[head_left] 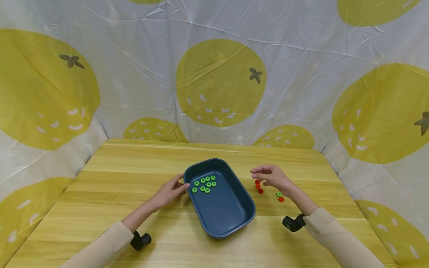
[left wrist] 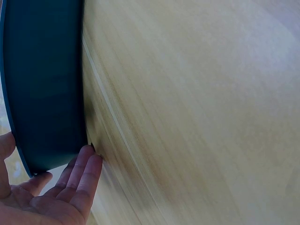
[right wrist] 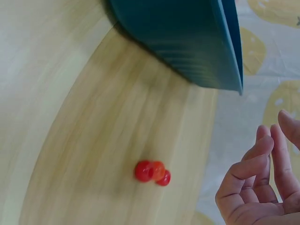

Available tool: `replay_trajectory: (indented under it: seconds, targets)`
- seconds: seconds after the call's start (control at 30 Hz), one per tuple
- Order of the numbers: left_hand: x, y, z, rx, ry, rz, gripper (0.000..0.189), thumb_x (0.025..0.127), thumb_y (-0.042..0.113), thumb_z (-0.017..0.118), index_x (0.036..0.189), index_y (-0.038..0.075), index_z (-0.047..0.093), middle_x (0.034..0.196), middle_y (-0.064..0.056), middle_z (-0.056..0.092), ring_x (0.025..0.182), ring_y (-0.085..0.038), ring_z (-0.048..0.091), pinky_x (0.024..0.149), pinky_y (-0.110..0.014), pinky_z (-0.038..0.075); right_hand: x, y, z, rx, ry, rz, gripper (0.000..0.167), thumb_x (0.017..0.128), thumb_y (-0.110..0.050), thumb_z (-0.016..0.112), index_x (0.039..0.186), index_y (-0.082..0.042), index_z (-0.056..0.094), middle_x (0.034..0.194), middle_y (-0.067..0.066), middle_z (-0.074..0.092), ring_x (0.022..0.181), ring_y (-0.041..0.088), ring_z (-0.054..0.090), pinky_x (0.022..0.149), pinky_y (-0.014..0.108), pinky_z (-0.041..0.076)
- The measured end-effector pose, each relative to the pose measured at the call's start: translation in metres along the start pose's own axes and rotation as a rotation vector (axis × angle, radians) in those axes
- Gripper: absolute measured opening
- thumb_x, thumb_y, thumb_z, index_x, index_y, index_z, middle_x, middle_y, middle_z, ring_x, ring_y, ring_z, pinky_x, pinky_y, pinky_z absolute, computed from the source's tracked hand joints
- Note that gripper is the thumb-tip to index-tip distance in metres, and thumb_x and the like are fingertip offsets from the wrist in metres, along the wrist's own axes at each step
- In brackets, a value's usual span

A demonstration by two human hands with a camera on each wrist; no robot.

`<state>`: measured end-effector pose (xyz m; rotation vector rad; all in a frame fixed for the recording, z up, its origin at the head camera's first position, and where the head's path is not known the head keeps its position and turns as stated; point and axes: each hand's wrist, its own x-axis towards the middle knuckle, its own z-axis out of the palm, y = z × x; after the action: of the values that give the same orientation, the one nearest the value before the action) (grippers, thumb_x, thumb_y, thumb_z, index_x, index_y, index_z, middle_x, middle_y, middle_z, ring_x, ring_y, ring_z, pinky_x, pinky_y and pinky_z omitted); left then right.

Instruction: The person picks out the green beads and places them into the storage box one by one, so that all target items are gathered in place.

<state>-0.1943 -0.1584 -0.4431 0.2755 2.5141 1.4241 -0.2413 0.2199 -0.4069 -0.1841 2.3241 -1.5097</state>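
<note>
A dark blue tray (head_left: 222,212) lies slantwise on the table, with several small green rings (head_left: 207,179) grouped at its far left end. At the tray's left side my left hand (head_left: 171,190) holds the wall, thumb over the rim and fingers along the outside; the left wrist view shows those fingers (left wrist: 86,180) low against the tray's end. To the right of the tray my right hand (head_left: 274,176) hovers above three red rings (head_left: 257,186), its fingers loosely bent and nothing visible between thumb and fingertips. In the right wrist view those red rings (right wrist: 143,171) sit close together.
Nearer the right forearm, a green ring (head_left: 279,194) touches another red ring (head_left: 281,199) on the wooden table (head_left: 134,167). Behind the table's back edge hangs a pale cloth (head_left: 140,85) printed with yellow fruit. Each wrist carries a black camera mount (head_left: 293,223).
</note>
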Motion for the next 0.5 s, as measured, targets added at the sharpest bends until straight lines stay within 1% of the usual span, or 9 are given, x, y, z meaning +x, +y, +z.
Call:
replay_trajectory:
  seconds: [0.1, 0.2, 0.3, 0.4, 0.43, 0.5]
  targets:
    - [0.000, 0.000, 0.000, -0.002, 0.002, -0.006, 0.059, 0.095, 0.035, 0.053, 0.141, 0.003, 0.036, 0.108, -0.017, 0.066, 0.097, -0.026, 0.062, 0.077, -0.032, 0.050, -0.004, 0.005, -0.005, -0.001, 0.012, 0.010, 0.039, 0.084, -0.030, 0.070, 0.114, -0.005, 0.064, 0.097, 0.004, 0.068, 0.091, 0.032, 0.055, 0.075, 0.038, 0.048]
    - [0.000, 0.000, 0.000, -0.002, 0.003, -0.007, 0.058, 0.095, 0.035, 0.053, 0.141, 0.004, 0.036, 0.108, -0.017, 0.066, 0.097, -0.026, 0.062, 0.077, -0.032, 0.050, -0.010, 0.010, -0.011, -0.037, 0.026, 0.001, 0.042, 0.085, -0.028, 0.069, 0.116, 0.000, 0.062, 0.095, 0.002, 0.069, 0.085, 0.026, 0.054, 0.069, 0.033, 0.047]
    - [0.000, 0.001, 0.000, -0.001, 0.002, -0.002, 0.058, 0.095, 0.035, 0.053, 0.141, 0.004, 0.037, 0.108, -0.017, 0.066, 0.097, -0.026, 0.062, 0.077, -0.032, 0.050, -0.015, 0.014, -0.017, -0.094, 0.049, -0.030, 0.043, 0.086, -0.027, 0.068, 0.117, 0.002, 0.061, 0.098, 0.007, 0.069, 0.079, 0.020, 0.055, 0.063, 0.030, 0.046]
    - [0.000, 0.000, 0.000, -0.001, -0.001, 0.004, 0.058, 0.095, 0.035, 0.053, 0.141, 0.004, 0.037, 0.107, -0.017, 0.066, 0.096, -0.026, 0.062, 0.076, -0.031, 0.050, -0.018, 0.021, -0.022, -0.175, 0.076, -0.072, 0.038, 0.086, -0.025, 0.068, 0.113, 0.002, 0.063, 0.100, 0.013, 0.069, 0.076, 0.022, 0.058, 0.060, 0.029, 0.046]
    - [0.000, 0.000, 0.000, -0.001, -0.002, 0.005, 0.058, 0.095, 0.035, 0.053, 0.141, 0.004, 0.036, 0.107, -0.017, 0.066, 0.096, -0.026, 0.062, 0.076, -0.031, 0.050, -0.019, 0.023, -0.024, -0.208, 0.088, -0.084, 0.037, 0.086, -0.024, 0.068, 0.111, 0.002, 0.064, 0.099, 0.015, 0.069, 0.076, 0.024, 0.060, 0.061, 0.030, 0.047]
    - [0.000, 0.001, 0.000, -0.002, -0.002, 0.005, 0.058, 0.095, 0.035, 0.053, 0.141, 0.004, 0.036, 0.107, -0.017, 0.066, 0.095, -0.026, 0.062, 0.075, -0.030, 0.049, -0.019, 0.028, -0.027, -0.285, 0.113, -0.115, 0.032, 0.086, -0.022, 0.069, 0.107, 0.002, 0.066, 0.095, 0.014, 0.069, 0.076, 0.029, 0.062, 0.062, 0.030, 0.050]
